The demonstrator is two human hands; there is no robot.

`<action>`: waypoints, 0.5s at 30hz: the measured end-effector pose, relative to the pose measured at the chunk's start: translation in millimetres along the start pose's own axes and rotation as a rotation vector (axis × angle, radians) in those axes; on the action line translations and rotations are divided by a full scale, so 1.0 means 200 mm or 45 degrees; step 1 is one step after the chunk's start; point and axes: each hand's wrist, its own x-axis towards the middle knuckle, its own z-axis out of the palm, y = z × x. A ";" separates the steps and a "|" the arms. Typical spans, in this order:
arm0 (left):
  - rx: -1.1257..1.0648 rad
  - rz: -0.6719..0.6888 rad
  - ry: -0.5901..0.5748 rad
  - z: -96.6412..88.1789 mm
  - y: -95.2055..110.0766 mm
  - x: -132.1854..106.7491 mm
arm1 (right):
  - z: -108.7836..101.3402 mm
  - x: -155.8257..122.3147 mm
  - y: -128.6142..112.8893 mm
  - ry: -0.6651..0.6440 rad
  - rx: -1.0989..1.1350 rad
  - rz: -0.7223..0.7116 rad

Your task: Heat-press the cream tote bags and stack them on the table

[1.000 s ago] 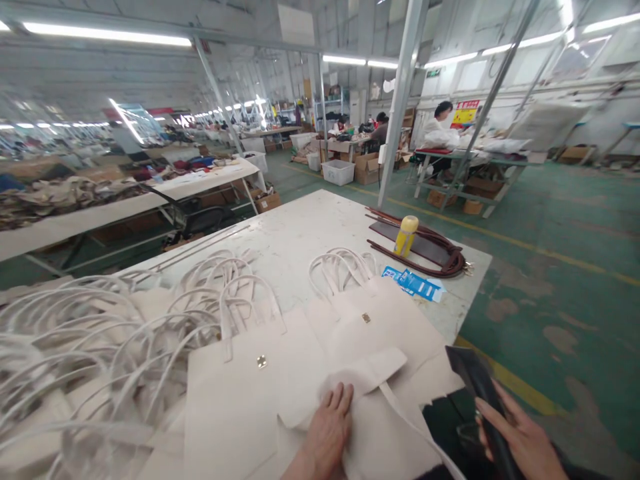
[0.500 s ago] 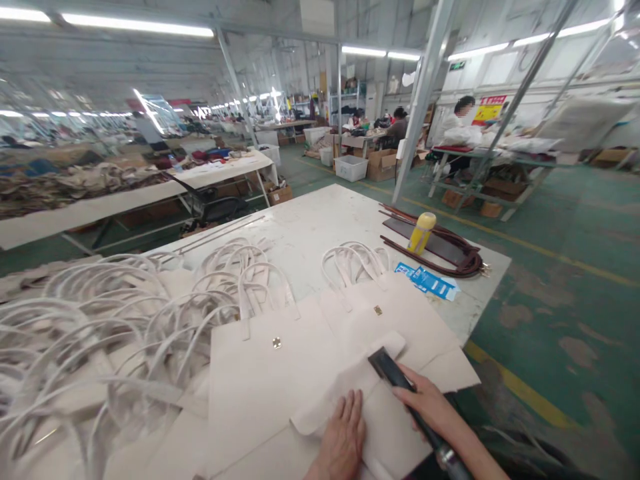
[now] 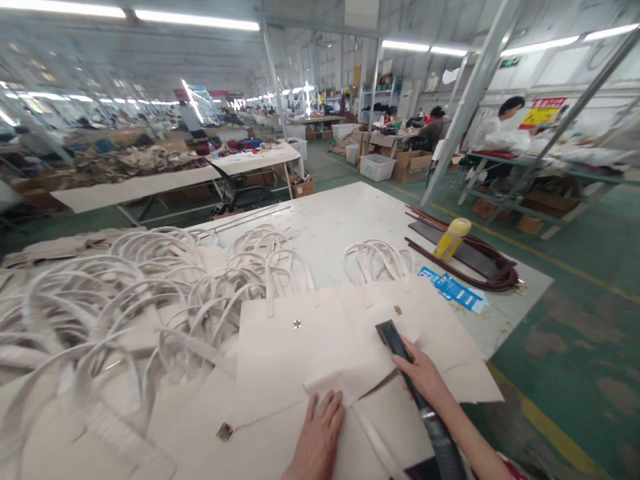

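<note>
My right hand (image 3: 423,373) is wrapped around a black flat-mouthed hose nozzle (image 3: 395,343), which looks like a vacuum nozzle. Its mouth lies over a cream fabric tote bag (image 3: 430,307), just below a small metal clasp (image 3: 398,310). My left hand (image 3: 320,433) rests flat with fingers extended on the cream fabric, beside a folded-up flap (image 3: 340,380). Left of it lies another cream bag (image 3: 270,347) with a metal clasp (image 3: 297,325). Whether the nozzle touches the cloth I cannot tell.
Cream bags with looped handles (image 3: 150,267) are heaped at left. Toward the far right of the white table (image 3: 350,207) are brown straps (image 3: 500,277), a yellow bottle (image 3: 453,240) and blue packets (image 3: 453,288). A person (image 3: 503,127) sits at another table behind.
The view has turned left, so things appear further right. The nozzle has moved farther up the bag, toward the clasp. My left hand has shifted left, and the fabric flap lies differently.
</note>
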 end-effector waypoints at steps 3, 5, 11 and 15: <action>-0.139 0.019 0.125 0.03 -0.03 -0.03 | 0.03 -0.15 -0.02 -0.219 0.015 0.003; -0.244 0.022 0.226 0.07 -0.03 -0.03 | 0.08 -0.24 -0.04 -0.407 -0.031 -0.021; -0.437 -0.210 0.419 0.13 -0.05 -0.05 | 0.31 -0.28 -0.04 -0.529 -0.033 -0.068; -0.476 -0.213 0.406 0.12 -0.06 -0.04 | 0.31 -0.26 -0.05 -0.387 0.110 -0.058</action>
